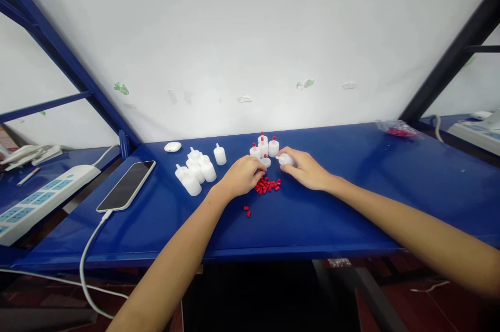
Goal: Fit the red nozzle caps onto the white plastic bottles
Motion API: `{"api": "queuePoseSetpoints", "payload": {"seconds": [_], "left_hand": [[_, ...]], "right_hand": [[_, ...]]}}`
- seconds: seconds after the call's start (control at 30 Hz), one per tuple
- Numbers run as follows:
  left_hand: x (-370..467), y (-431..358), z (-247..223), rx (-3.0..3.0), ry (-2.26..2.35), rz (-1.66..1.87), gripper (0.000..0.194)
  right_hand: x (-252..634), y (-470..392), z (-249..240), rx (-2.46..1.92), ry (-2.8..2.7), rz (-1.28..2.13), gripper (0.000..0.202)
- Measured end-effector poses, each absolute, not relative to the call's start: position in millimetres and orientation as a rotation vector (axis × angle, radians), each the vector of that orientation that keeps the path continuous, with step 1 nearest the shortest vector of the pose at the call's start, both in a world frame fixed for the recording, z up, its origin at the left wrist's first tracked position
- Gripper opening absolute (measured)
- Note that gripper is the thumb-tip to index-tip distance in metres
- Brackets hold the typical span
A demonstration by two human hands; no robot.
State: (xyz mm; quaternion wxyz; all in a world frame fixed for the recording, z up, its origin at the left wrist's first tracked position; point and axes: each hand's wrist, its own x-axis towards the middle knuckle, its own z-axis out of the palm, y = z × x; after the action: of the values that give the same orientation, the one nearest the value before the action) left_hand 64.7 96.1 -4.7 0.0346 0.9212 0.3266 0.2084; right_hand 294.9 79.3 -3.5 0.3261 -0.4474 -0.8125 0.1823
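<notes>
My right hand is closed around a small white dropper bottle, tilted with its bare nozzle pointing left. Beside it, my left hand has its fingers curled together at the edge of a pile of small red caps. Whether a cap is between those fingertips is hidden. Just behind the hands stand several white bottles with red caps, and a white piece with a red tip sits in front of them. Several uncapped white bottles are grouped to the left, some lying over; one uncapped bottle stands apart.
Two loose red caps lie near the front of the blue table. At left are a phone on a white cable, a white oval case and a power strip. A plastic bag with red pieces rests at the far right.
</notes>
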Motion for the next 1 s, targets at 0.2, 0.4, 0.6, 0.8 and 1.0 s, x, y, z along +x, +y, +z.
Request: {"api": "queuePoseSetpoints", "payload": {"seconds": [0.2,0.4,0.6,0.8,1.0], "left_hand": [[70.9,95.3,-10.6,2.729,1.002,0.69,0.023],[74.3,93.2,-8.4,2.726,0.954,0.765,0.023],[86.8,84.2,-0.7,2.164,0.849,1.303,0.007],[96.3,76.6,-0.6,1.837,0.75,1.344,0.011],[97.7,75.3,2.8,1.83,0.741,1.396,0.008]], "right_hand": [[293.7,77.6,-2.8,-1.149,-2.157,0.445,0.02],[293.6,76.2,-1.5,-1.147,-2.165,0.447,0.021],[290.8,73.0,0.0,-1.101,-2.188,0.47,0.016],[288.5,69.5,1.1,-1.073,-2.186,0.508,0.012],[287.1,67.5,2.6,-1.048,-2.169,0.573,0.012]]}}
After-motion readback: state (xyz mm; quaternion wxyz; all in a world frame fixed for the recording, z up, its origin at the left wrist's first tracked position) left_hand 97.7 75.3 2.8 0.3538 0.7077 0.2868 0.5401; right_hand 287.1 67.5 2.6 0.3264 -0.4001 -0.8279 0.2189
